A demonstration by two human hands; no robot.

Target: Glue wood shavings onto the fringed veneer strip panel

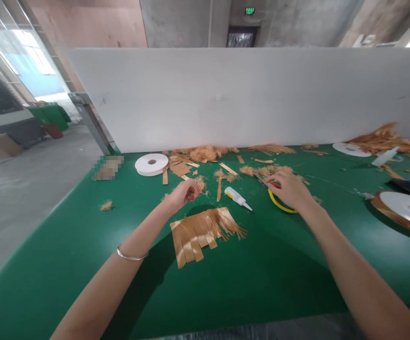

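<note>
My left hand [186, 192] is closed, with a tuft of tan fibres [200, 184] at its fingertips. My right hand [289, 190] is closed over a pair of scissors [279, 205]; a yellow handle loop shows below the palm, a bit of red at the fingers, and the metal blades point left. Between my hands lies a white glue bottle [236, 196] on its side, nozzle towards the right. Nearer to me, a tan strip [194, 233] lies flat, cut into wide tabs on its left and shredded into fine fringe on its right.
Loose fibre piles [205, 152] and cut strips line the foot of a white board [212, 99] at the back. A white ribbon reel [151, 164] lies at left, a larger reel [408, 208] at right. Another glue bottle [385, 156] is at far right on the green table [261, 283].
</note>
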